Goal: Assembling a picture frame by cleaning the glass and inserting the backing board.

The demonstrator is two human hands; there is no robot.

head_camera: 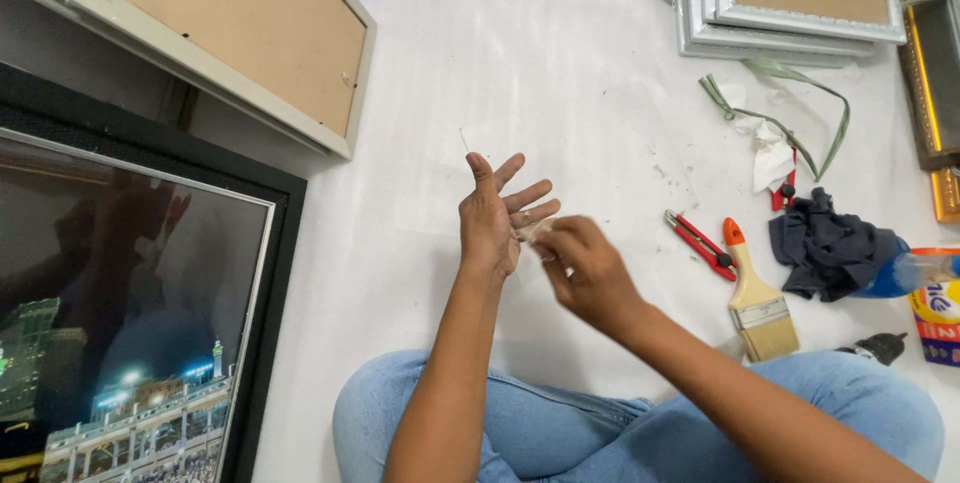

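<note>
Centre of the frame, over the white floor (560, 73): my left hand (492, 218) is up, fingers spread, palm toward the right, gripping nothing. My right hand (590, 273) is pinched onto a small pale scrap (530, 233) sitting against the left palm. It's blurred; could be tape or film, can't tell which. A thin strand (464, 140) stands just above the left fingertips; can't tell if it's attached.

Right of my hands on the floor: red utility knife (698, 243), paintbrush with orange handle (755, 298) beside it, dark cloth (830, 248) further right, green strapping (790, 103) and crumpled white paper (770, 158) above those. Stacked silver frames (790, 3) upper right, a frame lying back-side up (240, 33) upper left, a large black-framed picture (130, 323) at lower left.

Risks as I judge them:
- The scrap looks flimsy. A hard pull may tear it or leave part stuck to the palm.
- If it's adhesive, it may fold onto itself or transfer to my right fingers.
- Floor has grit and debris; drop it and it picks up dirt.
- The knife sits close to my right arm; a careless reach could catch it.
</note>
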